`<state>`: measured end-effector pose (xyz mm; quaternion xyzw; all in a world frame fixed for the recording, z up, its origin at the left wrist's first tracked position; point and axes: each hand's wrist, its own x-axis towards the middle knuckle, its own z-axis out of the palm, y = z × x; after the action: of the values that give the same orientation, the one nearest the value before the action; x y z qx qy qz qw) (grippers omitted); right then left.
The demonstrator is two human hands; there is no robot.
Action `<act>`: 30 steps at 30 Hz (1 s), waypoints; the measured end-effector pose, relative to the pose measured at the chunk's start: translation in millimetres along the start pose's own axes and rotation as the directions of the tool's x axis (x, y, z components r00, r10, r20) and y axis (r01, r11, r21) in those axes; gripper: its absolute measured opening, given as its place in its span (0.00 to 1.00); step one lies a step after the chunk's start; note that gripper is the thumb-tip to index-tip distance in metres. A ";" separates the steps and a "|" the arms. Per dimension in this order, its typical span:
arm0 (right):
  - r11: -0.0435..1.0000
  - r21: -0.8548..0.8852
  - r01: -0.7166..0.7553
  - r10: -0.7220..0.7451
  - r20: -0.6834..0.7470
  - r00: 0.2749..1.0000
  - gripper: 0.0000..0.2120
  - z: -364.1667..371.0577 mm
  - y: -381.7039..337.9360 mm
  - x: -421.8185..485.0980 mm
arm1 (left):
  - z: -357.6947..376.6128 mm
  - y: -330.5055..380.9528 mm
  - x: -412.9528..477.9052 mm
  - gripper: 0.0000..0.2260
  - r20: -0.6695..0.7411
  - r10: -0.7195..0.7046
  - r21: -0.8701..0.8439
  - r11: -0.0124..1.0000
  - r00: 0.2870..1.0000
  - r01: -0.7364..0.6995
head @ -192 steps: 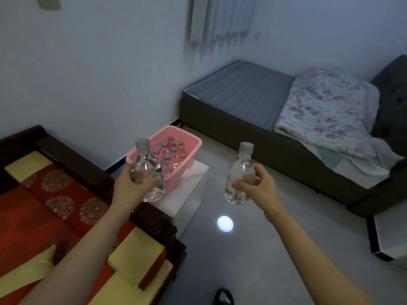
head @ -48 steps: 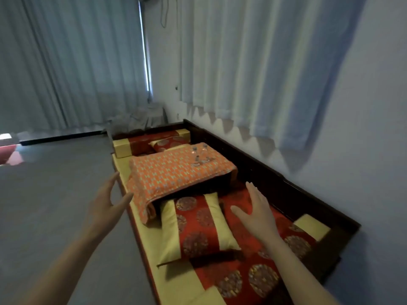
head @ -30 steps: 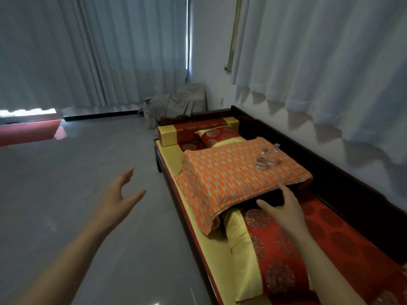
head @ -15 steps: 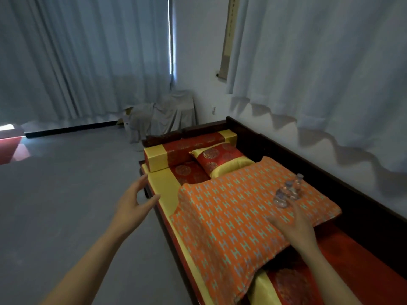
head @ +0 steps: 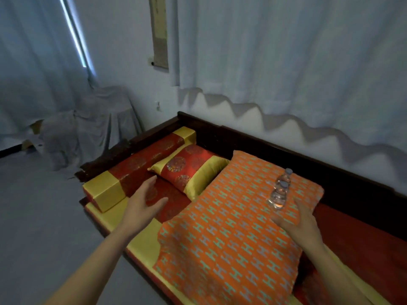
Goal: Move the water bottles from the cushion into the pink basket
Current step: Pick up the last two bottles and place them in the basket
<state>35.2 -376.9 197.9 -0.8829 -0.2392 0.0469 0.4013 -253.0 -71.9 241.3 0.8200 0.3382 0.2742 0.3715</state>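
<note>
Two clear water bottles with pale caps stand close together on the big orange patterned cushion (head: 231, 227), near its far right corner: the nearer bottle (head: 278, 197) and the farther bottle (head: 285, 177) just behind it. My right hand (head: 296, 221) hovers over the cushion just in front of the nearer bottle, fingers extended, holding nothing. My left hand (head: 144, 205) is spread in the air over the red and yellow bench pad, left of the cushion, holding nothing. The pink basket is out of view.
The cushion lies on a low dark wooden bench (head: 253, 139) along the curtained wall. A red and yellow pillow (head: 187, 170) and a bolster (head: 136, 170) lie beyond it. Cloth-covered objects (head: 88, 128) stand in the corner. Grey floor (head: 44, 227) stretches to the left.
I have come nearer to the cushion, and the bottles look larger and closer. My right hand has reached closer to the nearer bottle. Both hands hold nothing, unlike the earliest frame.
</note>
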 end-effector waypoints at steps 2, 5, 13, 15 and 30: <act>0.998 0.003 -0.056 0.056 -0.006 0.998 0.45 8.0 0.3 6.2 | 14.8 -7.3 31.8 0.31 0.064 0.013 -0.022 1.000 0.998 -0.012; 0.990 0.019 -0.140 0.141 -0.041 0.989 0.45 10.0 3.9 13.9 | 50.8 -9.2 72.0 0.31 0.151 0.051 -0.036 0.998 0.987 -0.046; 0.945 0.115 -0.307 0.317 -0.082 0.945 0.44 14.7 53.3 70.4 | 191.0 17.8 166.6 0.32 0.414 0.172 -0.160 0.980 0.894 -0.115; 0.926 0.172 -0.335 0.353 -0.088 0.931 0.40 21.6 66.0 89.4 | 222.8 25.1 187.4 0.31 0.467 0.182 -0.199 0.975 0.865 -0.098; 0.886 0.291 -0.360 0.361 0.051 0.931 0.41 104.3 157.6 200.2 | 479.3 45.3 317.7 0.39 0.830 0.256 -0.198 0.966 0.496 -0.168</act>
<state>243.6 -302.0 34.3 -0.8419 -0.0606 0.1537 0.5137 296.1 -56.6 65.5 0.8664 -0.0019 -0.1016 0.4889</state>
